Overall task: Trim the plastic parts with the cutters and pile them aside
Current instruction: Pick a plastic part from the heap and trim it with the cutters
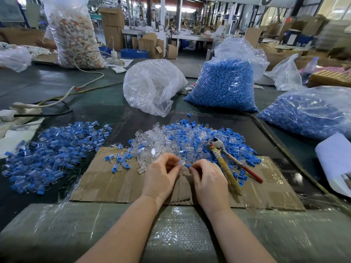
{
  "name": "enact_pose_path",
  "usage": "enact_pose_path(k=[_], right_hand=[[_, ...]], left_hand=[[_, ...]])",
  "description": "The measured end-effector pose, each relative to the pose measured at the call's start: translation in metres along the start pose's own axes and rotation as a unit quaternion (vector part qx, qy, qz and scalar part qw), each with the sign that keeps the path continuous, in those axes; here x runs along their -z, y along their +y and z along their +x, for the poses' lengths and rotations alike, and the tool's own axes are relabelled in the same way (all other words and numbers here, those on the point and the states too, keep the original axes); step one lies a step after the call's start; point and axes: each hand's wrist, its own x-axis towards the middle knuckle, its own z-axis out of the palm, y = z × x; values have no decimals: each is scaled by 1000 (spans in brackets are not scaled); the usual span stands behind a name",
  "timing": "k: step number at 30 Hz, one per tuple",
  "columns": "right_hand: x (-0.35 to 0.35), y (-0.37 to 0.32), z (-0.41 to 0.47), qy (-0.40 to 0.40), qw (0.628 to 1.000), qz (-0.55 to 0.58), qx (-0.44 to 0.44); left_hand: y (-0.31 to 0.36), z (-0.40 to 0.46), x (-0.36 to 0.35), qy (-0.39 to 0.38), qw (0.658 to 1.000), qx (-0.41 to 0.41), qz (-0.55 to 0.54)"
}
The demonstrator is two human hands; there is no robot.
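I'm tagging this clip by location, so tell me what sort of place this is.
Probably a factory assembly floor: big bags of blue plastic parts, stacked cardboard boxes behind, and both hands working small pieces beside cutters.

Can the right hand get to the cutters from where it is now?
Probably yes. The cutters lie uncovered on the cardboard, just beside the right hand, but its grip is on a small blue part that must be released first.
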Motion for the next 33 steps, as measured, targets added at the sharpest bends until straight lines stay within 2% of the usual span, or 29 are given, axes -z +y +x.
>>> enact_pose_path(k=[14,21,26,30,33], right_hand=[[3,-4,-1,-1,1000,14,17],[4,-5,-2,14,999,34,17],[4,-4,-2,12,999,38,17],[3,-4,-2,13,999,34,10],[3,-3,-2,12,999,34,5]], left_hand=[[-1,0,0,-23,999,-21,42],[0,0,0,0,999,-24,41],[0,-1,1,-5,1000,-21,4],[4,-2,1,-19,997,1,-68],[5,-2,1,-31,998,-2,-62]])
